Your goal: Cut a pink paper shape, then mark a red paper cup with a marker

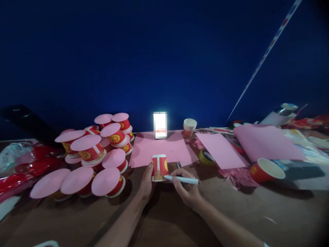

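My left hand (pixel 146 181) is closed around the side of a red paper cup (pixel 161 168), which is upside down with its white rim low and bears a gold design. In my right hand (pixel 189 192) is a white marker (pixel 185 179) with a reddish end, its tip at the cup's lower right side. A thin dark object (pixel 178 165) shows just behind my right fingers; its kind I cannot make out. Pink paper sheets (pixel 146 147) lie flat beyond the cup. To the left stand several upturned red cups with pink paper discs (pixel 86 142) on them, some stacked.
A lit screen (pixel 160 125) stands behind the pink sheets, beside some nested paper cups (pixel 190 127). On the right are a tape roll (pixel 205 157), a loose pink sheet (pixel 222 151), a tipped red cup (pixel 267 170) and pink scraps. Red shiny packaging (pixel 33 164) lies far left.
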A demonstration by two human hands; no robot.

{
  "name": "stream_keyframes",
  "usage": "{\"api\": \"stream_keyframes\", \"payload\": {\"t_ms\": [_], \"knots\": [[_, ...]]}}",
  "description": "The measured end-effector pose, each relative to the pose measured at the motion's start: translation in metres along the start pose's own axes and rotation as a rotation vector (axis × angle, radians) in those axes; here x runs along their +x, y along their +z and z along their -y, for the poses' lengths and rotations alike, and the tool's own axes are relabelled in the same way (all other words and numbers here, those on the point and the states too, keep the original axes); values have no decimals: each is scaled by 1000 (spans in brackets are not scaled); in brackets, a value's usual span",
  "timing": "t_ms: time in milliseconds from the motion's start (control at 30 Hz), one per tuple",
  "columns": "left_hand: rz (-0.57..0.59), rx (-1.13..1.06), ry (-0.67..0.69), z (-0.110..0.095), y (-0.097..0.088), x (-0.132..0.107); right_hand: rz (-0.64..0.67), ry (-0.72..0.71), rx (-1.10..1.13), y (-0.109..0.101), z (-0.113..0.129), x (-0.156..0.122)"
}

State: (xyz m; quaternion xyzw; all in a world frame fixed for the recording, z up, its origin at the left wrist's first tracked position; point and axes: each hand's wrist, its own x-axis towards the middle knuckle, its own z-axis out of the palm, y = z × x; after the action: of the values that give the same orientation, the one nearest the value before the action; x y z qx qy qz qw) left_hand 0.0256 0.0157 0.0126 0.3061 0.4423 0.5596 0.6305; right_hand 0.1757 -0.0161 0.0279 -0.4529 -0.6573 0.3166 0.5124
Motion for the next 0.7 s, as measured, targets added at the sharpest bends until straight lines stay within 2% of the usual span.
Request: {"api": "stream_keyframes", "payload": {"t_ms": [100,300,467,700], "knots": [[13,14,25,1,0,0,-3,18,22,1,0,0],[-58,-15,-25,1,-2,0,8,-15,15,-1,3,1],[-34,-48,-45,3,-3,1,9,11,30,0,4,1],[-67,0,-42,-3,1,-2,43,9,9,-1,4,2]]}}
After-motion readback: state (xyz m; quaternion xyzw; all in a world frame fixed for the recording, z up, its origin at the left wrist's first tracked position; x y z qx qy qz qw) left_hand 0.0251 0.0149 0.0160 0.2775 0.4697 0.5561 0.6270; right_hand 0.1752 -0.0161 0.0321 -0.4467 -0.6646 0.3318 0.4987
